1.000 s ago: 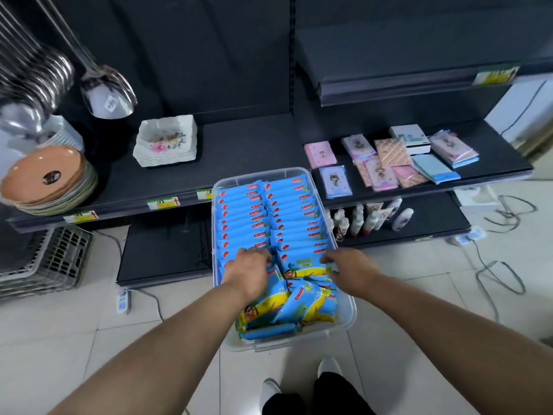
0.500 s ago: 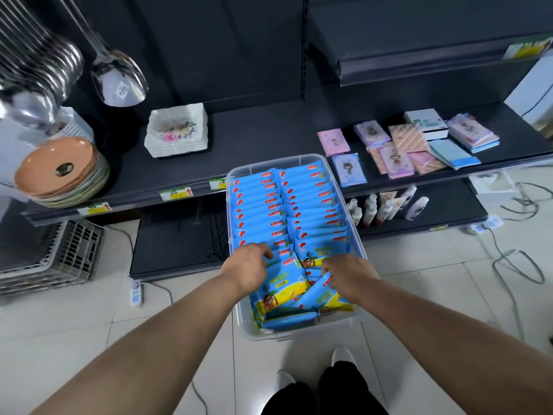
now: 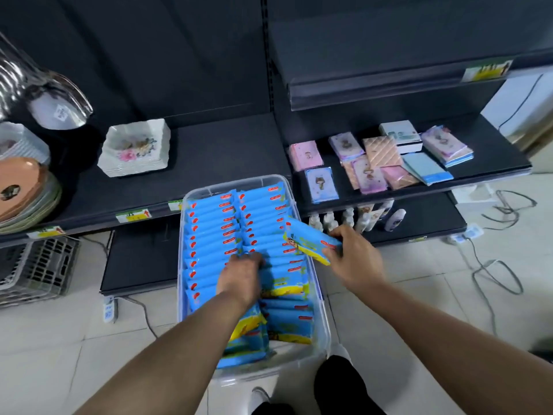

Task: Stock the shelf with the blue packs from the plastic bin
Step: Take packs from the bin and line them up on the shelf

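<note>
Over bin's middle, left hand (image 3: 239, 280): fingers buried among blue packs (image 3: 215, 235); hold cannot be told.
Plastic bin (image 3: 227, 185): on floor, against shelf (image 3: 227, 151) front edge.
Lifted pack (image 3: 311, 244): tilted over bin's right rim.
Right hand (image 3: 353, 259): pinches its end.
Risk: end-only pinch; pack may slip.

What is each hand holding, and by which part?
The right hand grips one blue pack by its right end, above the rim of the plastic bin. The left hand is among the binned packs, fingers hidden; its hold cannot be told.
</note>
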Demonstrator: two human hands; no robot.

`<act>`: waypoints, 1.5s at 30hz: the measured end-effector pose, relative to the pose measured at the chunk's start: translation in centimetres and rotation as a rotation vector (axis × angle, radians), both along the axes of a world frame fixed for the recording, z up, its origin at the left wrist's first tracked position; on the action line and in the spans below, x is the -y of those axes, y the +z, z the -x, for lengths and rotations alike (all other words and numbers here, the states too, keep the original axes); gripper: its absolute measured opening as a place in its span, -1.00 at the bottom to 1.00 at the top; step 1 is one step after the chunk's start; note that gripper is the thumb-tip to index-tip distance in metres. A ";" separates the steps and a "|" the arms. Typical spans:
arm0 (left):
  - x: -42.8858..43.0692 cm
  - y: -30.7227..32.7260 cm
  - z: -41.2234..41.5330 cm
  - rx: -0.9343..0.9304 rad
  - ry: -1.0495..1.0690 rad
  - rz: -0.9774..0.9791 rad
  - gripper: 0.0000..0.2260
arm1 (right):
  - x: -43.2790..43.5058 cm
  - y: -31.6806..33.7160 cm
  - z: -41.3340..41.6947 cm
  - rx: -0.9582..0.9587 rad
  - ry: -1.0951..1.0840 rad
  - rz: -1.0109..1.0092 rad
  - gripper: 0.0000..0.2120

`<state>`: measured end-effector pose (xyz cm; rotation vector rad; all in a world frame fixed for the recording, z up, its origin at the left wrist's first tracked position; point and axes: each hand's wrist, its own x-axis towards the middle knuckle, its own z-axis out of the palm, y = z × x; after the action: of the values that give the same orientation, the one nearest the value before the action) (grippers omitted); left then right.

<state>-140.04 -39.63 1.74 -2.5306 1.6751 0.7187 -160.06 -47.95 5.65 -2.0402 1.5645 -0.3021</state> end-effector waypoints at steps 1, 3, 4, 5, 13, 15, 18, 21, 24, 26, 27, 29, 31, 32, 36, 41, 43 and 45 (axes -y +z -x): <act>0.4 -0.2 0.5 0.072 -0.003 -0.049 -0.65 | 0.7 -0.3 0.3 -0.008 0.023 -0.011 -0.80; 1.2 -0.4 1.4 0.209 -0.024 -0.164 -0.67 | 2.0 -0.8 0.7 0.017 0.070 -0.036 -0.83; 1.4 -0.4 1.9 0.257 -0.031 -0.209 -0.67 | 2.6 -0.9 0.9 0.027 0.092 -0.057 -0.84; 1.4 -0.5 2.2 0.287 -0.032 -0.230 -0.68 | 3.1 -1.0 1.0 0.033 0.109 -0.081 -0.84; 0.6 2.3 2.6 0.017 0.301 -0.052 -0.76 | 6.3 -0.1 1.3 0.116 0.171 -0.143 -0.81; 0.3 3.6 2.3 -0.048 0.414 0.076 -0.77 | 6.4 0.2 1.3 0.167 0.144 -0.113 -0.82; 0.0 5.7 2.3 -0.159 0.595 0.242 -0.82 | 5.8 1.0 1.7 0.261 0.089 -0.071 -0.83; -0.6 7.7 3.2 -0.201 0.705 0.375 -0.81 | 4.8 2.4 2.9 0.313 0.053 -0.015 -0.80; -1.1 10.0 4.7 -0.241 0.744 0.487 -0.79 | 3.9 4.4 4.8 0.325 0.026 0.052 -0.75; -1.0 11.6 5.9 -0.248 0.727 0.530 -0.80 | 3.8 5.4 6.2 0.332 -0.004 0.091 -0.73; -0.9 12.3 6.6 -0.222 0.699 0.535 -0.80 | 3.7 5.9 7.1 0.332 -0.019 0.113 -0.73; -0.5 13.8 8.2 -0.185 0.644 0.567 -0.81 | 3.6 7.0 9.0 0.333 -0.056 0.145 -0.75; 0.1 15.4 9.8 -0.186 0.601 0.622 -0.83 | 3.7 8.2 10.9 0.337 -0.101 0.174 -0.76; 0.5 16.3 10.6 -0.186 0.575 0.648 -0.85 | 3.8 9.0 11.9 0.341 -0.123 0.194 -0.76; 3.4 19.6 14.1 -0.187 0.521 0.750 -0.87 | 5.9 11.9 15.9 0.399 -0.182 0.266 -0.72; 9.5 22.4 18.6 -0.191 0.503 0.829 -0.87 | 11.2 16.0 21.4 0.424 -0.185 0.340 -0.77; 12.4 23.2 20.5 -0.199 0.507 0.847 -0.88 | 13.4 17.3 23.9 0.415 -0.208 0.388 -0.80; 16.0 24.0 22.7 -0.236 0.527 0.879 -0.89 | 15.9 18.5 27.0 0.390 -0.234 0.428 -0.81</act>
<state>-162.72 -55.62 25.72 -3.7178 1.6335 0.3109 -187.04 -63.87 24.12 -1.9315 1.5784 -1.1358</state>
